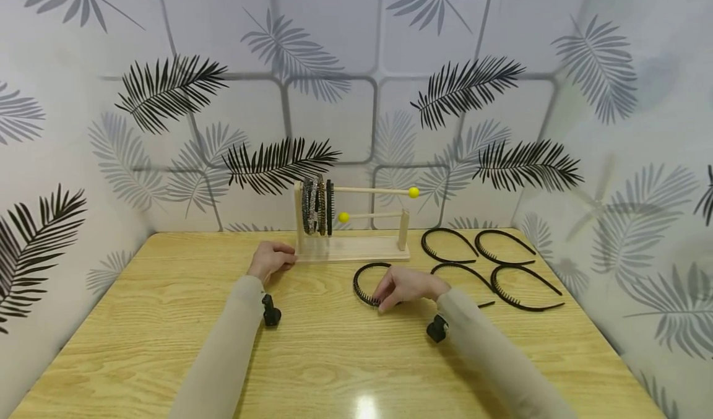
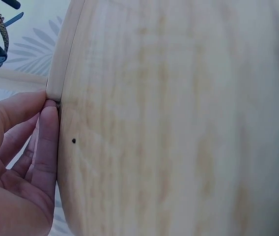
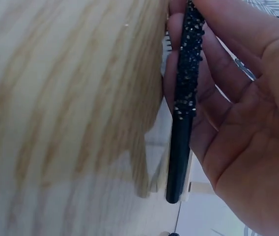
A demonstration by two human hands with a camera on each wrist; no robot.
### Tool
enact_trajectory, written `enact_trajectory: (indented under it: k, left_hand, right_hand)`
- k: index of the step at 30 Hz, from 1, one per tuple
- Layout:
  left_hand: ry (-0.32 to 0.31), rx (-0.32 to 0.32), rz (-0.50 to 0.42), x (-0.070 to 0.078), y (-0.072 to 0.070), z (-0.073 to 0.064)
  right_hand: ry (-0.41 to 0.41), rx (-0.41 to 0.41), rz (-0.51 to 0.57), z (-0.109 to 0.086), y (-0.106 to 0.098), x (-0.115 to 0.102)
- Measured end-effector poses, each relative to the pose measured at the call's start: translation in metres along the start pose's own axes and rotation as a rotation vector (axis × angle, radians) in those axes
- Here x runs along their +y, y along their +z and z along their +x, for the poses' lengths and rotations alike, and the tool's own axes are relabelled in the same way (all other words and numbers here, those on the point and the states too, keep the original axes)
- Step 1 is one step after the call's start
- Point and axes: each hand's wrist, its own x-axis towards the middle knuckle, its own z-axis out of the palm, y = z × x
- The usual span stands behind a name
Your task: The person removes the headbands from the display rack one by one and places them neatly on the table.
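Observation:
A wooden headband rack stands at the back of the table, with several beaded headbands hung at the left end of its upper rod. My left hand is at the left end of its base; in the left wrist view, thumb and fingers pinch the base's corner. In front of the rack, my right hand pinches a black headband by its near side. Dark glittering beads cover part of this headband in the right wrist view, and its plain tip points away from the fingers.
Several black toothed headbands lie on the right of the table, among them one at the far right and one behind it. Yellow balls cap the upper rod and lower rod. Patterned walls stand behind and beside the table.

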Motion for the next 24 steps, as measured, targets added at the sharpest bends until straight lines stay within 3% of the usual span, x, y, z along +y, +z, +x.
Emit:
enact_trajectory:
  k: [24]
  left_hand:
    - [0.008,0.003,0.017,-0.0009,0.0011,0.0013]
  right_hand:
    - [0.055,0.074,-0.014,-0.0032,-0.0029,0.0091]
